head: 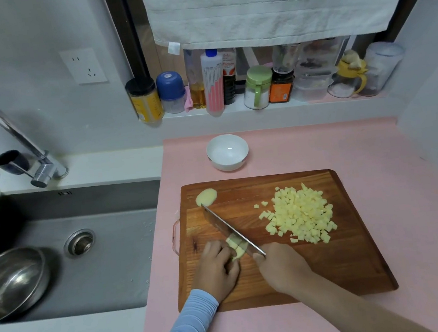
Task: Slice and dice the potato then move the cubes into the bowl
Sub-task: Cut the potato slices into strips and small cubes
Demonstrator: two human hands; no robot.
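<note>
The pale yellow bunch of potato strips [236, 245] lay near the front left of the brown wooden cutting board [346, 266], pinned by the left hand [218, 268], whose fingers [217, 249] were curled down over it. The right hand [281, 266] gripped the steel kitchen knife [226, 226] at its handle end, blade across the strips; how deep the edge sat could not be told, the blade hiding the cut. Raw potato was probably firm yet wet and slippery, so the strips were best held from above, well back from the blade (loose strips tend to slide apart). The heap of small yellow potato cubes [300, 218] sat on the board's right half, well apart from the knife; light and loose, they would likely scatter if pushed fast and carry better on the flat blade or in cupped hands. A rounded potato end piece [206, 196] rested at the far left corner, just beside the knife tip. The small white ceramic bowl [228, 164] stood on the pink tabletop [374, 148] just beyond the board's far edge, holding no potato yet, with bare pink surface between them. To the left the tabletop ended at the grey sink [121, 272], near the board's left edge, where stray cubes could be lost.
</note>
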